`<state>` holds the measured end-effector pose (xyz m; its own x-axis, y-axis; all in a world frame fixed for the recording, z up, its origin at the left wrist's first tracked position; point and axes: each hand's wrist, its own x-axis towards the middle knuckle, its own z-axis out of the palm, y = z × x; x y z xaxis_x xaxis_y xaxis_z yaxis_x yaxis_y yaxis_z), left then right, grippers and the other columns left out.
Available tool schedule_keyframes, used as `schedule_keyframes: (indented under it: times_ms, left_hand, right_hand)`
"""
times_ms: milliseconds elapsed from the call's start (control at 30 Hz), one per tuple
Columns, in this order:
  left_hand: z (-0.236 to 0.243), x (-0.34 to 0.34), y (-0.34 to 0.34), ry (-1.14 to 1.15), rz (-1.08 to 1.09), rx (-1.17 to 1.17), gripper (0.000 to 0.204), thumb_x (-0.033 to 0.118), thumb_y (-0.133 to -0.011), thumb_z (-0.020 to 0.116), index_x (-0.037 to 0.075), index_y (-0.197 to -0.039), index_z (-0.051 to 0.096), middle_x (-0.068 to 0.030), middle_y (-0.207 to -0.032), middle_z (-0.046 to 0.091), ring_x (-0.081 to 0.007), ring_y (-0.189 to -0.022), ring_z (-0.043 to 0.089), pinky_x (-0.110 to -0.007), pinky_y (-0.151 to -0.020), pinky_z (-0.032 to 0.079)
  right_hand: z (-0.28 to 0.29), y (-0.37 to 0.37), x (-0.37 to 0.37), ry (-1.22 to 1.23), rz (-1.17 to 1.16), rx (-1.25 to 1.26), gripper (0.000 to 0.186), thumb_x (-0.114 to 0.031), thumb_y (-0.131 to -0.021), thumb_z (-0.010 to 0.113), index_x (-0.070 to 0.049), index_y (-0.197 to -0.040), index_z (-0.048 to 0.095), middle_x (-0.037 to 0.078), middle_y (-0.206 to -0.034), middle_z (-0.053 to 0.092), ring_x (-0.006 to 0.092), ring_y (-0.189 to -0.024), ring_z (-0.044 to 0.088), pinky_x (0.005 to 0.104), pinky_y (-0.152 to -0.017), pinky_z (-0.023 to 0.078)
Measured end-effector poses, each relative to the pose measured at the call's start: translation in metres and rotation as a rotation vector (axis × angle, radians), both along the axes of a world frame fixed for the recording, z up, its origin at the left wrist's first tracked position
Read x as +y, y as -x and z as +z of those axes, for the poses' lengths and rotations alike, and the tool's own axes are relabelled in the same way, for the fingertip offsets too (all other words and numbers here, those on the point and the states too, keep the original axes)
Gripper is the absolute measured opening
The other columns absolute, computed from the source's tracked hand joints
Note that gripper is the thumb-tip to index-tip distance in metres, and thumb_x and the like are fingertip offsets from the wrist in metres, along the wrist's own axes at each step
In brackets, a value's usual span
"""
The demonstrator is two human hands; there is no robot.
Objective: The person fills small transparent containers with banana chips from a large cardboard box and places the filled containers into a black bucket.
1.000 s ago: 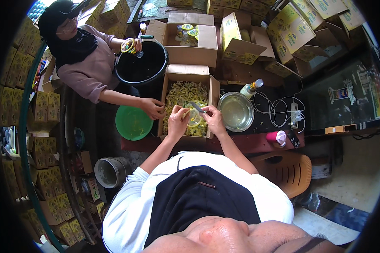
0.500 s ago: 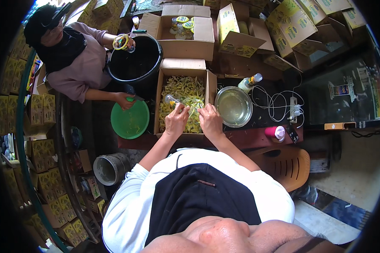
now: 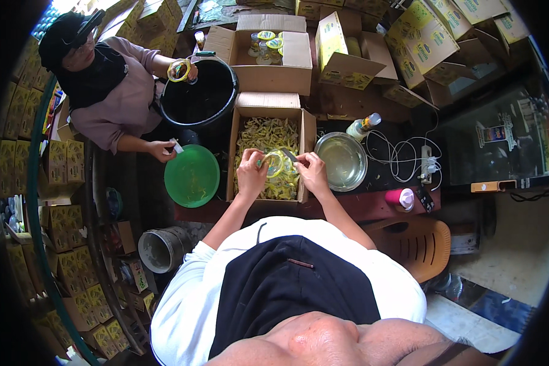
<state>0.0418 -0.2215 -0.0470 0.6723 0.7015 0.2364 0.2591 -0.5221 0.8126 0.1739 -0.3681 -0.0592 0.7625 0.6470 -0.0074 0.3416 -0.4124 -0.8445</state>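
My left hand [image 3: 252,172] is closed on a clear plastic container with a yellow rim [image 3: 274,163], held over an open cardboard box [image 3: 309,134] full of yellowish shreds or scraps. At the container's right side, my right hand [image 3: 311,173] pinches a dark flat blade [image 3: 288,155] against it. Right of the box sits a steel bowl of pale liquid [image 3: 340,160], and left of it a green plastic basin [image 3: 191,178].
A co-worker [image 3: 104,91] at the left holds a yellow-rimmed cup [image 3: 179,70] above a black bucket [image 3: 198,97] and a small white object by the basin. Behind stands a box of lidded jars [image 3: 273,78]. Rightward lie a bottle [image 3: 361,127], cables and a pink container [image 3: 400,199].
The container in my hands has shifted and turned, and the blade shows again at its right. The co-worker's lower hand has moved left from the box to the basin's edge.
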Motion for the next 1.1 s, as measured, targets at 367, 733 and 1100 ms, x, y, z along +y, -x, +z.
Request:
schedule_keyframes:
  times_ms: [367, 733, 1100]
  left_hand:
    - [0.002, 0.001, 0.005, -0.283, -0.043, 0.035, 0.014, 0.003, -0.075, 0.068, 0.005, -0.088, 0.061, -0.0073, -0.098, 0.064, -0.0266, -0.072, 0.067, -0.037, -0.059, 0.055]
    - [0.008, -0.018, 0.003, -0.246, -0.088, -0.017, 0.017, 0.003, -0.078, 0.063, 0.004, -0.094, 0.059, -0.0094, -0.100, 0.060, -0.0297, -0.069, 0.066, -0.039, -0.058, 0.054]
    - [0.000, -0.012, 0.003, 0.377, -0.050, -0.061, 0.014, 0.006, -0.090, 0.064, -0.004, -0.086, 0.055, -0.0104, -0.092, 0.061, -0.0152, -0.072, 0.066, -0.027, -0.045, 0.060]
  right_hand:
    - [0.054, 0.031, 0.004, -0.068, 0.096, -0.387, 0.015, -0.002, -0.077, 0.069, -0.005, -0.092, 0.070, 0.008, -0.088, 0.059, 0.0256, -0.088, 0.062, 0.0389, -0.076, 0.052]
    - [0.013, 0.020, -0.002, 0.139, 0.002, -0.233, 0.011, -0.006, -0.079, 0.067, -0.006, -0.090, 0.069, 0.012, -0.089, 0.061, 0.0305, -0.085, 0.065, 0.0405, -0.076, 0.052]
    - [-0.020, 0.014, 0.000, -0.302, 0.002, 0.521, 0.019, -0.010, -0.086, 0.072, 0.000, -0.100, 0.065, 0.000, -0.086, 0.064, 0.0055, -0.073, 0.054, 0.0232, -0.067, 0.047]
